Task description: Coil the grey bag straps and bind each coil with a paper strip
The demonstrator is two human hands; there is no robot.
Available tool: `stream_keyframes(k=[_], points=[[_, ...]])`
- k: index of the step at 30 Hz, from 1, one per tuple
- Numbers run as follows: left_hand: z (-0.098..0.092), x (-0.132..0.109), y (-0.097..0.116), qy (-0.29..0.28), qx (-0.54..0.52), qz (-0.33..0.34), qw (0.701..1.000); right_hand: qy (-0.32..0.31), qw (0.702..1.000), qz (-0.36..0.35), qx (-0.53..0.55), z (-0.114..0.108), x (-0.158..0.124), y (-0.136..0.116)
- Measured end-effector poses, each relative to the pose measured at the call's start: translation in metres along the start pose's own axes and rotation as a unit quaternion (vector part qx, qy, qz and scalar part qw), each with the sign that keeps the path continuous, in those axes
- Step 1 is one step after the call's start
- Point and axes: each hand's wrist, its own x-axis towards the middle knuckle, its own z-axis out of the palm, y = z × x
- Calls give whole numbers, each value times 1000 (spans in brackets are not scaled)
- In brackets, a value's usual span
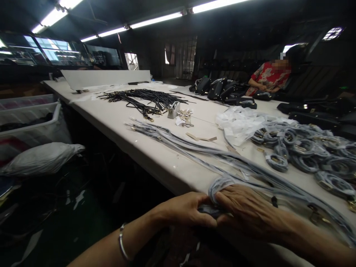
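Observation:
At the table's near edge, my left hand [191,209] and my right hand [246,204] are closed together on a coiled strap [218,187] in thin clear wrapping. My left thumb and fingers pinch the coil's left side; my right fingers curl over its top and right side. Part of the coil is hidden behind the fingers. Just beyond them lies a bundle of long plastic-wrapped straps [194,144], stretched along the table towards the right. To the right sits a heap of wrapped, coiled straps [303,146].
Black straps with metal clasps [144,98], a tape dispenser [174,110] and paper scraps [185,116] lie farther along the table [155,159]. Crumpled clear plastic [239,124] is beside the heap. Black bags [219,89] stand before a person in red [271,78]. White bins [36,129] are left.

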Motion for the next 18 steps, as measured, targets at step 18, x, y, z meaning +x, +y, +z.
stream_keyframes(k=[18], points=[[46,25,-17,-26,-206,17,978,-6,708,264,656,-1,-55,-22]])
